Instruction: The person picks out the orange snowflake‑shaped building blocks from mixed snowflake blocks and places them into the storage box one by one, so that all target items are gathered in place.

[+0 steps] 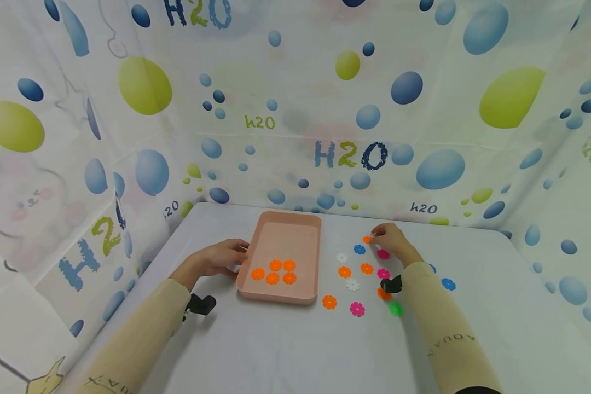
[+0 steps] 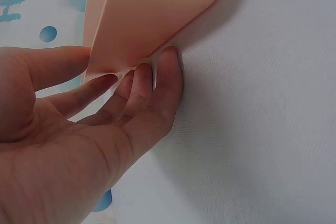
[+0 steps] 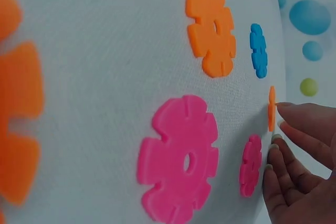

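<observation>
At the left side of a shallow pink tray (image 1: pixel 290 238), my left hand (image 1: pixel 224 255) holds the edge. The left wrist view shows the thumb against the tray's side (image 2: pixel 142 19) and the bent fingers by its lower edge. Several orange flower-shaped discs (image 1: pixel 275 265) lie in the tray's near half. On the far right part of the table, my right hand (image 1: pixel 393 239) pinches an orange flower-shaped disc (image 3: pixel 271 108) at its edge with thumb and forefinger, low over the cloth. The other fingers are bent near a pink disc (image 3: pixel 251 166).
Loose flower-shaped discs lie right of the tray: a blue disc (image 1: pixel 359 249), a white disc (image 1: pixel 342 258), an orange disc (image 1: pixel 329 302), a pink disc (image 1: pixel 357 309) and a green disc (image 1: pixel 396 309) among them. A patterned curtain (image 1: pixel 295 109) stands behind the white table (image 1: pixel 276 350).
</observation>
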Action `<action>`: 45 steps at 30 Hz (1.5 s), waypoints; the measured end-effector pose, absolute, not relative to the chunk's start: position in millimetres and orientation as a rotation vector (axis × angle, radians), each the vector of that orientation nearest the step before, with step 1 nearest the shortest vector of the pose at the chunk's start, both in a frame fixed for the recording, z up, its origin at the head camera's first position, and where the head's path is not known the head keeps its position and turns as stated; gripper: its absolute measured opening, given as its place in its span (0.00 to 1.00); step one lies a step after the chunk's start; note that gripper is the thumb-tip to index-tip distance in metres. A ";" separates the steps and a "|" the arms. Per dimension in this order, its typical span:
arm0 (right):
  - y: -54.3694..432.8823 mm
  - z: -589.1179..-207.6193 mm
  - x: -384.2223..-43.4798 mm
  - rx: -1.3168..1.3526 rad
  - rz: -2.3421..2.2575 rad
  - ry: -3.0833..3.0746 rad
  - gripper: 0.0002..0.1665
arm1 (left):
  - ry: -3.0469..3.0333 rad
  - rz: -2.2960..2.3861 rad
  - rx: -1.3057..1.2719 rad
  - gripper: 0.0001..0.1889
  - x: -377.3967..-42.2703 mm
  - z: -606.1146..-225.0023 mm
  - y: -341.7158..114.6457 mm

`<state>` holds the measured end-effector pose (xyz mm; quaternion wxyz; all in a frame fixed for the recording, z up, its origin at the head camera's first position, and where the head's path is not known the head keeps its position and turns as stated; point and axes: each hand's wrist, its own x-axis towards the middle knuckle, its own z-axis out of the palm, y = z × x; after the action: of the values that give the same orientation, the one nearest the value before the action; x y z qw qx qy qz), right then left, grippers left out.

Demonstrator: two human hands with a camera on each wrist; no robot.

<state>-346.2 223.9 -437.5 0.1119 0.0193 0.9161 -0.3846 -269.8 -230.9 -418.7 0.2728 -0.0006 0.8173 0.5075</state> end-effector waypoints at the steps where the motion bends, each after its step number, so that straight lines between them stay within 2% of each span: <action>1: 223.9 -438.0 -346.1 0.070 -1.130 2.683 0.26 | 2.197 1.367 -0.002 0.30 -269.8 -419.1 -230.9; 15: 221.6 -439.5 -342.8 0.114 -1.114 2.716 0.23 | 2.197 1.365 -0.003 0.29 -269.2 -418.8 -230.1; 23: 229.8 -442.7 -345.0 0.032 -1.146 2.775 0.17 | 2.182 1.378 -0.005 0.30 -270.4 -421.1 -230.2; 30: 233.2 -443.7 -342.5 -0.012 -1.197 2.780 0.17 | 2.185 1.367 -0.001 0.30 -270.6 -420.9 -230.7; 45: 214.6 -417.7 -321.8 -0.206 -1.409 2.703 0.15 | 2.178 1.384 0.050 0.29 -270.7 -419.3 -233.0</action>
<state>-321.8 214.6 -417.7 0.0435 -0.0673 0.8839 -0.4607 -270.7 -233.0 -419.3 0.2765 0.0185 0.8109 0.5153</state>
